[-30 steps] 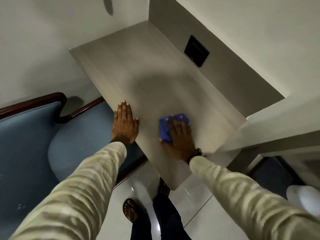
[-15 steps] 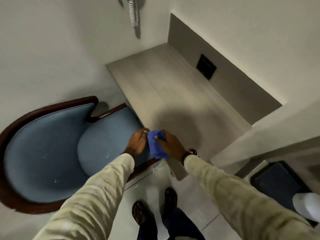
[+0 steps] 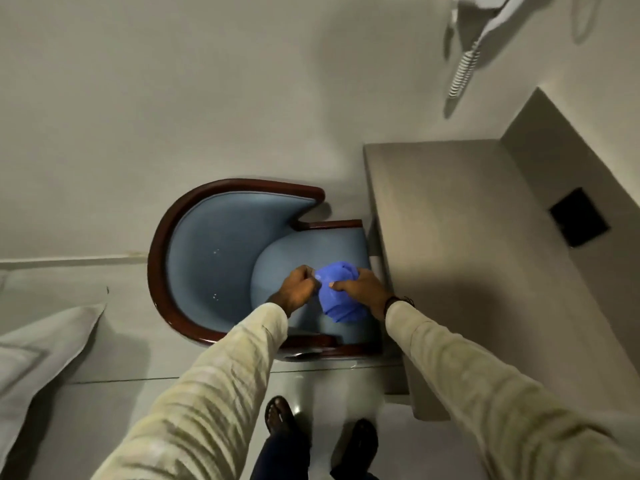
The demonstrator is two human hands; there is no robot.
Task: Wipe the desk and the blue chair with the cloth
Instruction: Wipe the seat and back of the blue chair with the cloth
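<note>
A blue cloth [image 3: 337,292] is bunched up over the seat of the blue chair [image 3: 214,258], which has a dark wooden curved frame and is tucked partly under the desk. My right hand [image 3: 360,287] grips the cloth from the right side. My left hand [image 3: 298,285] is closed and pinches the cloth's left edge. Both hands hover over the seat cushion, left of the grey wood-grain desk [image 3: 467,244], whose top is bare.
A black socket plate [image 3: 578,216] sits in the panel behind the desk. A wall phone with a coiled cord [image 3: 464,67] hangs at the top right. White bedding [image 3: 38,341] lies at the left edge. My feet [image 3: 280,415] stand on the pale floor.
My right hand has lifted the cloth off the desk and carried it left over the chair seat. My left hand has left the desk edge and taken hold of the cloth. My view swung left.
</note>
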